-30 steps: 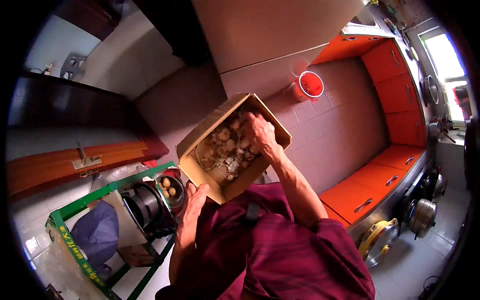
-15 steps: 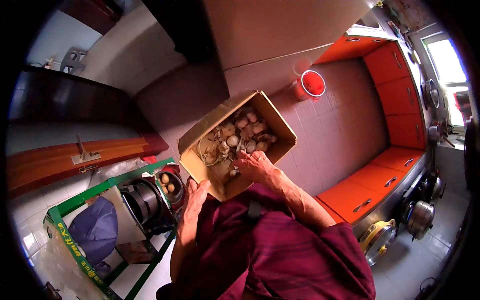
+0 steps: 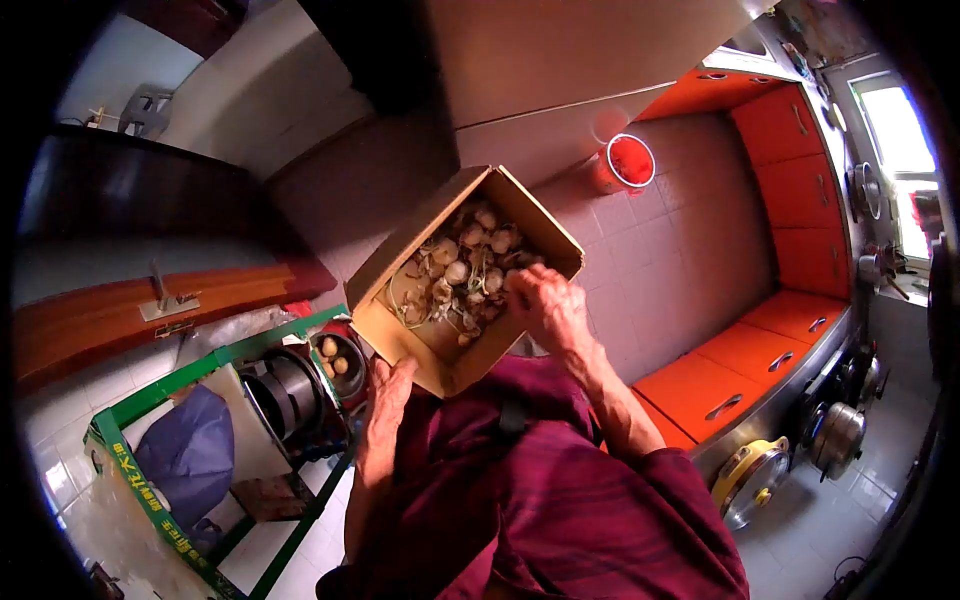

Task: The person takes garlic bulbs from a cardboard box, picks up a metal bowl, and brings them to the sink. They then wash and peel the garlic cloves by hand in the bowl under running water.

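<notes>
A cardboard box [image 3: 478, 368] is held tilted in front of my body, its open top facing me. Inside lie many garlic bulbs [image 3: 457, 272], some with dry stalks and loose skins. My left hand [image 3: 388, 395] grips the box at its near left corner, the thumb over the edge. At the right side of the box, my right hand [image 3: 552, 308] has its fingers curled together just above the garlic, by the wall. Whatever those fingers hold, if anything, is hidden.
A red bin [image 3: 628, 163] with a white rim stands on the floor beyond the box. Orange cabinets [image 3: 700, 375] line the right side. On my left, a green-framed rack [image 3: 110, 425] holds pots [image 3: 275, 400] and a bowl of potatoes or eggs [image 3: 342, 365].
My right hand has moved from the garlic in the middle to the box's right side, its fingers curled. The box has shifted slightly up and left, and my left hand still grips it.
</notes>
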